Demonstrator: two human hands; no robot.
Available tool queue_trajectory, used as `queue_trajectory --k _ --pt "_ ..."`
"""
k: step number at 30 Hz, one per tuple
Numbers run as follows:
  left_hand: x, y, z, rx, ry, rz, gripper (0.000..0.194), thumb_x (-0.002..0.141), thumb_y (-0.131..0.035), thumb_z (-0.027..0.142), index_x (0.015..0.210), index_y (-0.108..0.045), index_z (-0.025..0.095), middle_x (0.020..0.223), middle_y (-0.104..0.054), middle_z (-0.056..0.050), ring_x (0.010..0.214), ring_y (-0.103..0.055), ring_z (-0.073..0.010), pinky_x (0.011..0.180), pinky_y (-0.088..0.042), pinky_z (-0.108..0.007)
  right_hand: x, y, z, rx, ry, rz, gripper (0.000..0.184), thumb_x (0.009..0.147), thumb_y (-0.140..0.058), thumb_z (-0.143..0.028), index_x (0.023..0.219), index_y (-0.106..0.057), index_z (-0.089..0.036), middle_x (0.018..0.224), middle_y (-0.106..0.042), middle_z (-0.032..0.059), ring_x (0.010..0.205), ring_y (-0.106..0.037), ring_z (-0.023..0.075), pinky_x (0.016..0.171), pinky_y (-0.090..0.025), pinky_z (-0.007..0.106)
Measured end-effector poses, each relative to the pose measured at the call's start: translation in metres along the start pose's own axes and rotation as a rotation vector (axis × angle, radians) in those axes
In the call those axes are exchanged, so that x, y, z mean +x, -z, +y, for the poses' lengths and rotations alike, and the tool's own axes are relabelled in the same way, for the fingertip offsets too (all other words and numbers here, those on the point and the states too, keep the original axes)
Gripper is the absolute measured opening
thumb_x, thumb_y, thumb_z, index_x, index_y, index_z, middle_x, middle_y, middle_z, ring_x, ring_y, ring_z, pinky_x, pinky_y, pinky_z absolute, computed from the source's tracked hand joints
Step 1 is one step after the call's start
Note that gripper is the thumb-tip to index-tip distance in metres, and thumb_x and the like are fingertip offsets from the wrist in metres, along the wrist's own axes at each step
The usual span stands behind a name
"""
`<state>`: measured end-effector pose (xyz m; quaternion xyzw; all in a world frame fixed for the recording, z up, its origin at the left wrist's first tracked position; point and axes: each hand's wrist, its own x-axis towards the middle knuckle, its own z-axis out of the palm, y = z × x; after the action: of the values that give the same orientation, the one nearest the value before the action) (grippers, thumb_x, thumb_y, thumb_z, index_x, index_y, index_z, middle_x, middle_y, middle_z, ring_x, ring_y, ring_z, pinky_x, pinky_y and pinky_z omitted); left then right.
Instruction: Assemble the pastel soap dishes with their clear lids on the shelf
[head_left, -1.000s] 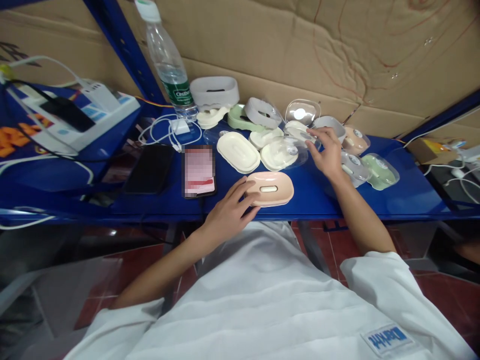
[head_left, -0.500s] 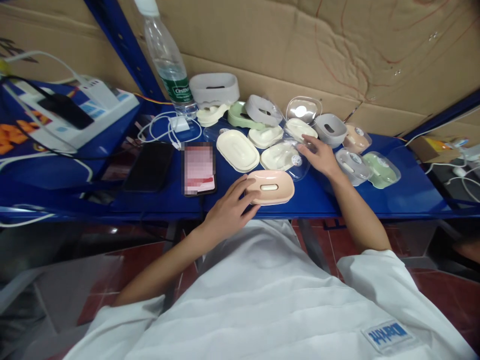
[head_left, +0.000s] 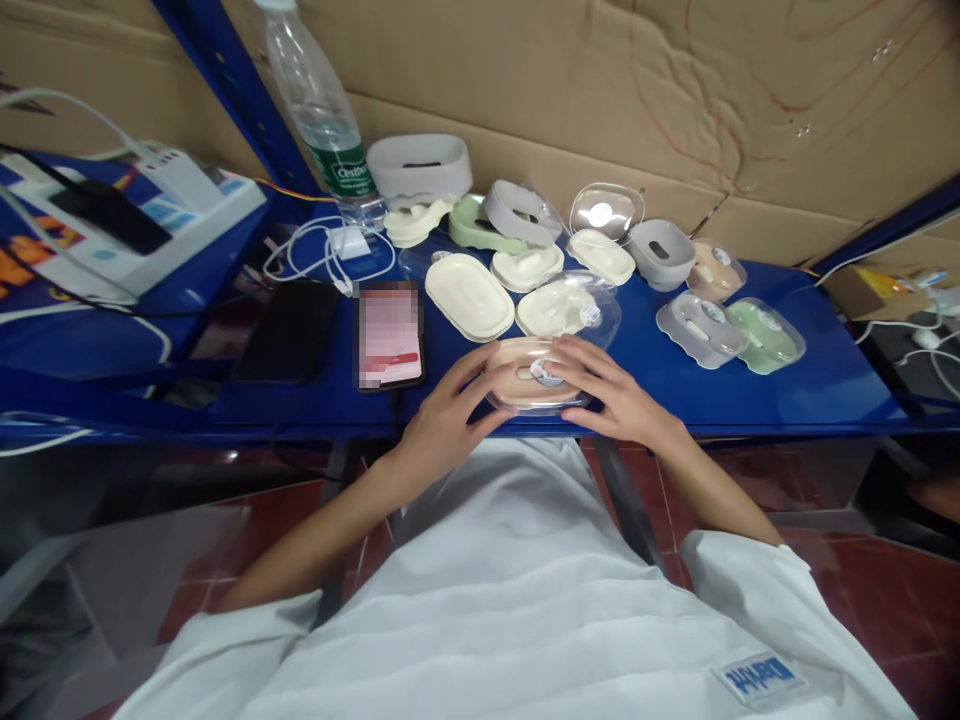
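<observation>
A pink soap dish (head_left: pixel 517 383) sits at the front edge of the blue shelf (head_left: pixel 787 395), now under a clear plastic lid (head_left: pixel 551 352) with a round sticker. My left hand (head_left: pixel 450 420) cups the dish's left end with curled fingers. My right hand (head_left: pixel 611 390) lies over the lid's right side, fingers pressed down on it. Behind stand a cream dish with a clear lid (head_left: pixel 562 308) and a bare cream dish (head_left: pixel 469 296).
More soap dishes in cream, green, grey and pink crowd the back (head_left: pixel 517 215). A water bottle (head_left: pixel 315 105) stands at the back left. Two phones (head_left: pixel 386 335) and a white charger cable (head_left: pixel 322 255) lie left of the dishes. Cardboard (head_left: pixel 675 90) lines the wall.
My right hand came back from the cluster of dishes with a clear lid and set it over the pink dish. My left hand stayed at the dish's left end.
</observation>
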<state>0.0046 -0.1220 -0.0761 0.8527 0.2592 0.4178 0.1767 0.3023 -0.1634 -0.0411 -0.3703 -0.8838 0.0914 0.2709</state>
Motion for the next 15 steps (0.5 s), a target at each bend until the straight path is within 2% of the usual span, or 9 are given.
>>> queue_trajectory --k 6,9,15 --pt "0.0006 0.0016 0.0009 0.029 0.04 -0.055 0.061 0.103 -0.071 0.032 0.159 -0.047 0.033 0.166 -0.049 -0.015 0.154 -0.051 -0.0323 0.127 -0.047 -0.056 0.0044 0.0025 0.0033 -0.041 -0.107 -0.064 0.069 0.109 -0.06 -0.045 0.171 -0.031 -0.045 0.179 -0.031 -0.0013 0.167 -0.025 0.0345 0.134 -0.031 0.065" --pt "0.0018 0.0026 0.0012 0.048 0.082 -0.079 0.057 0.106 -0.067 0.032 0.159 -0.048 0.031 0.165 -0.05 -0.015 0.156 -0.05 -0.0311 0.129 -0.045 -0.055 0.0051 0.0002 0.0028 -0.054 -0.115 -0.085 0.069 0.11 -0.058 -0.044 0.173 -0.028 -0.044 0.181 -0.027 -0.0015 0.168 -0.021 0.0344 0.135 -0.029 0.066" --pt "0.0036 0.0032 0.0034 0.038 0.122 -0.1 0.054 0.107 -0.064 0.033 0.158 -0.047 0.029 0.165 -0.049 -0.015 0.156 -0.049 -0.0293 0.13 -0.044 -0.052 0.0061 -0.0031 0.0022 -0.074 -0.077 -0.074 0.073 0.11 -0.058 -0.044 0.174 -0.023 -0.042 0.181 -0.028 0.0031 0.167 -0.029 0.033 0.135 -0.03 0.063"
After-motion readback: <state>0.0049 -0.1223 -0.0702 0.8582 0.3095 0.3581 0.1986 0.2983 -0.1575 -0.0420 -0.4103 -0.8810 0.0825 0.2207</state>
